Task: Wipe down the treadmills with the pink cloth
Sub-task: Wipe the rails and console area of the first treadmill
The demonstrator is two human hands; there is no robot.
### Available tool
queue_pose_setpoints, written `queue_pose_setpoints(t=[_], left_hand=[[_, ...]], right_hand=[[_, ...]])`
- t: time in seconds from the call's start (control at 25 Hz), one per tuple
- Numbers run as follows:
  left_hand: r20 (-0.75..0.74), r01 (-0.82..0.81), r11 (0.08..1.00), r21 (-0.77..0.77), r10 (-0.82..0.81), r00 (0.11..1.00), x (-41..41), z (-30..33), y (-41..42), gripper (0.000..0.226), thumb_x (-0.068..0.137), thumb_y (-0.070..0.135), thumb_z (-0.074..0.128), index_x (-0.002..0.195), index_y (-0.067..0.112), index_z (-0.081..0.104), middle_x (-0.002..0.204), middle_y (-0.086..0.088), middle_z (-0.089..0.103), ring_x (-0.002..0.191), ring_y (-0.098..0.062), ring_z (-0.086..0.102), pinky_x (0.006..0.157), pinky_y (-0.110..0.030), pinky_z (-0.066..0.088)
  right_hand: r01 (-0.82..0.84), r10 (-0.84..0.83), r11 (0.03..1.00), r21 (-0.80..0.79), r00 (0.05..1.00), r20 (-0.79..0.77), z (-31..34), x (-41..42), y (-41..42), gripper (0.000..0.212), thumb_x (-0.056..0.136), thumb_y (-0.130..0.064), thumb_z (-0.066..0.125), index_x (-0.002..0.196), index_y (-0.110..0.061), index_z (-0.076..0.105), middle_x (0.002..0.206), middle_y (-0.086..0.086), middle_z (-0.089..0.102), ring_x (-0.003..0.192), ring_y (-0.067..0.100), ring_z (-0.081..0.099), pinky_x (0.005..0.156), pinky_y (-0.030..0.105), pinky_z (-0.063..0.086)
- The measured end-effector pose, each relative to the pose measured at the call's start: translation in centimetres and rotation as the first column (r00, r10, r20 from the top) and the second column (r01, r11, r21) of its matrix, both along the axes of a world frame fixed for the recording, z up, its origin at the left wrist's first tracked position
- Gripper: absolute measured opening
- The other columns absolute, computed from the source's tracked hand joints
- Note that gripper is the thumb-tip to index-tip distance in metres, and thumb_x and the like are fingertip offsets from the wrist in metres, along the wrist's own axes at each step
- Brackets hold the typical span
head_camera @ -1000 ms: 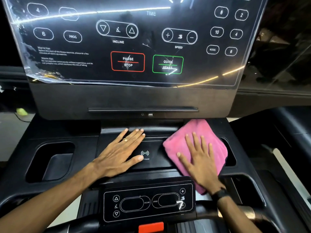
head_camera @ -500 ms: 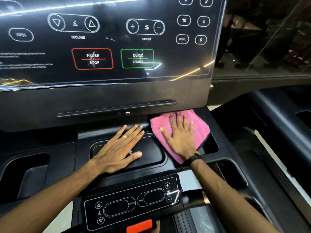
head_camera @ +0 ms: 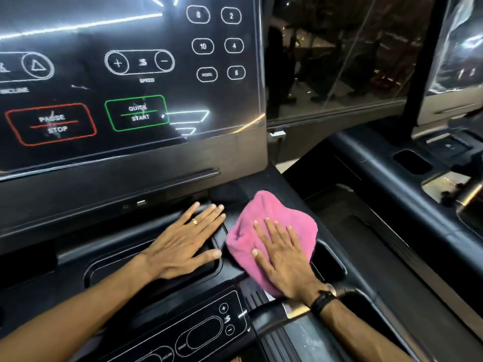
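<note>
Treadmill console (head_camera: 130,163), black, screen panel upright at its far edge. Pink cloth (head_camera: 264,218) bunched on the console deck's right side, beside the right cup recess (head_camera: 330,262). Right hand (head_camera: 283,262) flat, fingers spread, pressing the cloth. Left hand (head_camera: 183,246) flat on the centre tray, fingers straight, holding nothing. Ring (head_camera: 194,221) on left hand; dark watch (head_camera: 322,300) on right wrist.

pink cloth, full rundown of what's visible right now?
The pink cloth looks like soft, fuzzy terry or microfibre, plain bright pink, bunched into a rounded, crumpled pad rather than folded neatly. It lies flat on the black treadmill console tray, just right of the centre recess and left of a cup pocket. The right hand presses on it, palm down, fingers straight and spread, covering its lower right part. The left hand rests flat beside it, apparently not touching.
</note>
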State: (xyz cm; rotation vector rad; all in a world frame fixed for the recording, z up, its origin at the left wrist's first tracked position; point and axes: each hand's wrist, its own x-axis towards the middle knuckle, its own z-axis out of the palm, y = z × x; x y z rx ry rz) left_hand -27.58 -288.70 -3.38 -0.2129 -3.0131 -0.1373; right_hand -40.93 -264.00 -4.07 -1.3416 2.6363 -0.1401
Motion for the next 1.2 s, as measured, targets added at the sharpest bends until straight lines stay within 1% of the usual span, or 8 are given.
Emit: queue_pose_setpoints(t=[0.12, 0.2, 0.32, 0.48, 0.6, 0.84, 0.96, 1.2], left_hand=[[-0.022, -0.015, 0.997, 0.071, 0.017, 1.0, -2.0, -0.1, 0.6, 0.078, 0.101, 0.064, 0.013, 0.158, 0.011, 0.008, 0.167, -0.004, 0.003, 0.153, -0.011, -0.004, 0.124, -0.042, -0.001], [-0.034, -0.043, 0.99, 0.135, 0.048, 0.998, -3.5, -0.3, 0.9, 0.08, 0.1, 0.065, 0.007, 0.158, 0.011, 0.008, 0.166, -0.003, 0.003, 0.153, -0.009, -0.005, 0.124, -0.04, -0.004], [-0.027, -0.073, 0.973, 0.22, 0.08, 0.996, -5.4, -0.9, 1.0, 0.084, 0.096, 0.069, 0.002, 0.158, 0.012, 0.007, 0.166, -0.003, 0.003, 0.152, -0.006, -0.006, 0.124, -0.038, -0.006], [-0.05, -0.061, 0.97, 0.234, 0.075, 0.996, -6.9, -1.3, 1.8, 0.083, 0.098, 0.067, 0.01, 0.158, 0.009, 0.01, 0.166, -0.004, 0.006, 0.153, -0.007, -0.003, 0.124, -0.038, -0.005], [-0.064, -0.047, 0.975, 0.218, 0.062, 0.996, -7.2, -1.2, 2.7, 0.082, 0.099, 0.065, 0.014, 0.158, 0.009, 0.01, 0.166, -0.004, 0.006, 0.153, -0.009, -0.002, 0.124, -0.039, -0.004], [-0.056, -0.075, 0.975, 0.21, 0.088, 0.995, -4.7, -1.1, 3.1, 0.082, 0.099, 0.064, 0.016, 0.158, 0.008, 0.007, 0.166, -0.006, 0.004, 0.153, -0.012, -0.002, 0.124, -0.044, 0.0], [-0.051, -0.12, 0.971, 0.209, 0.133, 0.99, -3.1, -0.7, 2.8, 0.084, 0.098, 0.066, 0.015, 0.158, 0.008, 0.008, 0.167, -0.006, 0.005, 0.153, -0.012, -0.001, 0.124, -0.046, 0.001], [-0.057, -0.171, 0.964, 0.201, 0.186, 0.981, -0.4, 0.1, 2.5, 0.084, 0.099, 0.066, 0.015, 0.158, 0.007, 0.007, 0.167, -0.005, 0.004, 0.153, -0.013, -0.002, 0.124, -0.047, 0.0]], right_hand=[[0.012, -0.014, 0.998, 0.061, 0.999, 0.035, 0.4, -1.9, -0.3, 0.108, 0.073, -0.078, -0.026, 0.161, -0.024, 0.007, 0.168, 0.003, 0.014, 0.155, 0.02, 0.006, 0.124, 0.041, -0.005], [-0.005, 0.0, 0.999, 0.048, 0.993, 0.117, 0.8, -2.9, -1.8, 0.113, 0.076, -0.084, -0.016, 0.159, -0.016, 0.02, 0.164, 0.008, 0.026, 0.153, 0.022, 0.018, 0.125, 0.04, 0.005], [-0.039, 0.019, 0.996, 0.084, 0.975, 0.221, 1.1, -5.0, -3.6, 0.099, 0.085, -0.074, -0.003, 0.154, -0.012, 0.033, 0.158, 0.009, 0.038, 0.147, 0.019, 0.03, 0.123, 0.038, 0.014], [-0.005, -0.107, 0.956, 0.295, 0.926, 0.363, 1.6, -6.6, -5.3, 0.072, 0.103, -0.055, 0.0, 0.16, -0.013, 0.015, 0.166, 0.005, 0.019, 0.153, 0.018, 0.016, 0.125, 0.035, 0.003], [0.055, -0.191, 0.945, 0.322, 0.894, 0.406, 1.9, -6.4, -6.2, 0.069, 0.105, -0.052, 0.001, 0.158, -0.012, 0.02, 0.163, 0.007, 0.023, 0.152, 0.019, 0.018, 0.125, 0.037, 0.001], [0.168, -0.265, 0.877, 0.449, 0.951, 0.162, 3.3, -5.0, -7.4, 0.076, 0.1, -0.062, 0.0, 0.156, -0.021, 0.032, 0.159, 0.014, 0.034, 0.146, 0.034, 0.033, 0.118, 0.054, 0.021], [0.208, -0.255, 0.908, 0.363, 0.963, 0.087, 3.5, -4.7, -7.6, 0.083, 0.101, -0.061, 0.003, 0.139, -0.01, 0.056, 0.143, 0.018, 0.054, 0.134, 0.036, 0.048, 0.109, 0.049, 0.032], [0.335, -0.366, 0.931, 0.146, 0.854, 0.37, 4.0, -4.6, -6.4, 0.08, 0.101, -0.065, 0.012, 0.134, -0.008, 0.058, 0.139, 0.016, 0.058, 0.129, 0.035, 0.052, 0.106, 0.042, 0.035]])
